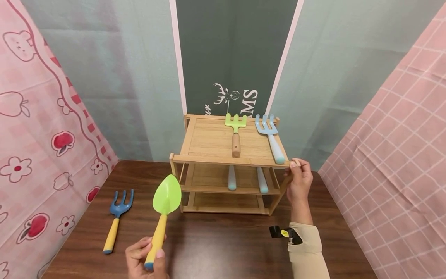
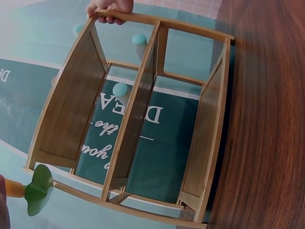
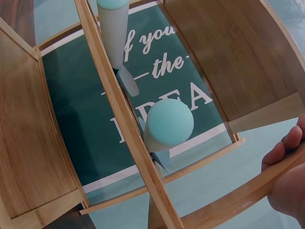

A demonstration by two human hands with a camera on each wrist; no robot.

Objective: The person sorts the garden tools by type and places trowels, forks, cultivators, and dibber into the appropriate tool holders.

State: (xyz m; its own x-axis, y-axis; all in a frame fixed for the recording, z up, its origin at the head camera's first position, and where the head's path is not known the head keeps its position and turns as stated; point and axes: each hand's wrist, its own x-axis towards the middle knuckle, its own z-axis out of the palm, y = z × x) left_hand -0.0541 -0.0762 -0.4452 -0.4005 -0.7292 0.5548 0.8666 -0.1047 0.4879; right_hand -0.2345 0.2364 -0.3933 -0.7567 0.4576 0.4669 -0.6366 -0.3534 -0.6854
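Observation:
In my left hand (image 1: 146,255) I grip the yellow handle of a small garden trowel (image 1: 167,193), its green blade pointing up and away, left of the shelf front. My right hand (image 1: 300,180) holds the front right corner of a three-tier wooden shelf (image 1: 205,159), fingers around the frame at the top tier. On that top tier lie a green hand rake with a wooden handle (image 1: 236,135) and a light blue hand rake (image 1: 270,135). Two pale handles with teal ends, one left (image 1: 232,178) and one right (image 1: 262,180), stick out from the middle tier.
A blue hand rake with a yellow handle (image 1: 116,221) lies on the dark wooden table (image 1: 223,248), left of the trowel. Patterned pink curtains (image 1: 390,147) flank both sides, and a green-grey cloth (image 1: 139,77) hangs behind the shelf.

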